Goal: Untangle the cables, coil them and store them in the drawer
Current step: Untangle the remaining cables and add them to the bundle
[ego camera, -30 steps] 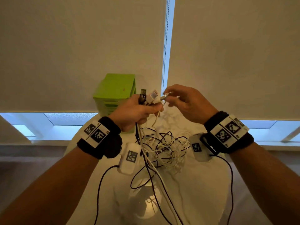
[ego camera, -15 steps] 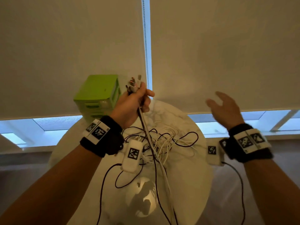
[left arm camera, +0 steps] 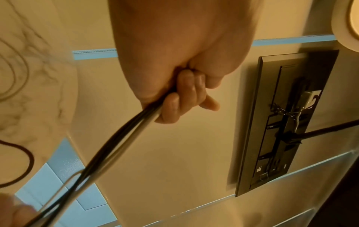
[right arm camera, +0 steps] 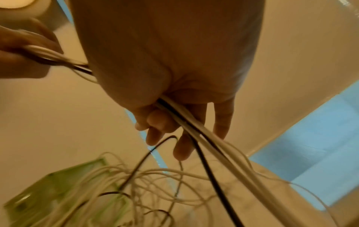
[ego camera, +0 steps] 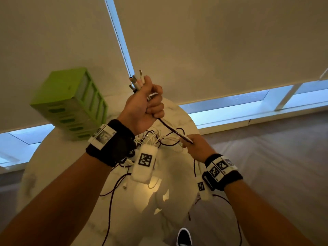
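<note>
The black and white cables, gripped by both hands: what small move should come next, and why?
Probably slide the right hand down the bundle of black and white cables, away from the left hand. The left hand grips the plug ends raised, the bundle runs taut between the hands, and below the right hand the cables still lie in a tangled heap on the white marble table.

White and black cables [ego camera: 170, 127], lime-green drawer unit [ego camera: 69, 103], white marbled table [ego camera: 53, 157].

Left hand [ego camera: 142, 109] raised above table [ego camera: 53, 160], gripping cable bundle [ego camera: 170, 128] running down-right into right hand [ego camera: 197, 148]; tangle [ego camera: 156, 137] on table below; drawer unit [ego camera: 71, 103] behind-left.
</note>
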The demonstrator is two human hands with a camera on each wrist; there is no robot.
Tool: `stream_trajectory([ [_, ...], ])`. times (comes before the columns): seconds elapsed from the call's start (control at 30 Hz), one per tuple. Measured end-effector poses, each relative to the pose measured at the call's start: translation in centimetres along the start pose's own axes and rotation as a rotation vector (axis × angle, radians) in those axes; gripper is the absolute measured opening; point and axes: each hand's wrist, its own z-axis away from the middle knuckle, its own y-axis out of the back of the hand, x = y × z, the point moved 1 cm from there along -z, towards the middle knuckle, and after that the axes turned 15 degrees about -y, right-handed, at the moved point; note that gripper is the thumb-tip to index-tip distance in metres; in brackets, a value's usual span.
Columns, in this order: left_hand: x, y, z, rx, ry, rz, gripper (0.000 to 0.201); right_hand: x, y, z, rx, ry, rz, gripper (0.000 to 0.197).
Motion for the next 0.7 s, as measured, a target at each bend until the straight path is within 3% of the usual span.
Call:
stream_trajectory([
  [0.13, -0.8, -1.4, -0.4, -0.054, 0.042, 0.0, 0.061, 4.6, 1.6, -0.2, 0.076, -0.155, 0.06, 0.041],
  [0.2, -1.4, -2.3, -0.6, -0.089, 0.071, -0.021, 0.067, 6.8, 2.0, -0.2, 0.162, -0.276, 0.246, 0.051],
  [0.3, -2.9, -3.8, -0.8, -0.134, 0.118, -0.066, 0.068, 9.0, 3.0, -0.3, 0.122, -0.496, 0.405, 0.062],
  [0.4, -4.2, -4.8, -1.0, -0.152, 0.136, -0.043, 0.068, 10.4, 4.0, -0.6, -0.056, -0.606, 0.123, 0.053],
  [0.47, -4.8, -5.3, -1.1, -0.19, 0.131, -0.026, 0.067, 11.4, 5.2, -0.8, -0.069, -0.638, -0.156, 0.038],
  [0.57, -5.4, -5.7, -0.8, -0.231, 0.163, -0.074, 0.067, 12.5, 7.6, -1.0, 0.268, -0.512, -0.215, 0.017],
  [0.63, -5.7, -6.0, -0.6, -0.226, 0.176, -0.097, 0.064, 12.9, 8.5, -0.3, 0.575, -0.402, -0.185, 0.019],
  [0.7, -6.1, -6.1, -0.4, -0.195, 0.177, -0.08, 0.057, 13.3, 8.5, 0.6, 0.727, -0.307, -0.214, 0.02],
])
